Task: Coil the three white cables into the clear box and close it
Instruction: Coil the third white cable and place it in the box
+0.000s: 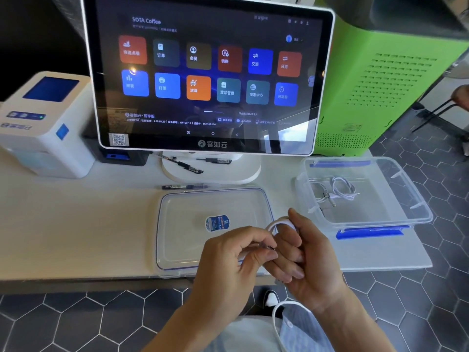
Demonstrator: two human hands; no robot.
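Head view: both hands' fingers (264, 254) pinch white cable (278, 223) above lid's (177, 224) near-right edge.

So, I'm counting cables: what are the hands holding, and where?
A white cable: left hand pinches its end, right hand holds the loop.

White cable (279, 223): we see one loop arching just above our fingers (261, 252), its end pinched there. Coiled cables (340, 190): lying inside the clear box (396, 199), beyond our fingers to the right. Lid (182, 235): off, flat beneath our fingers.
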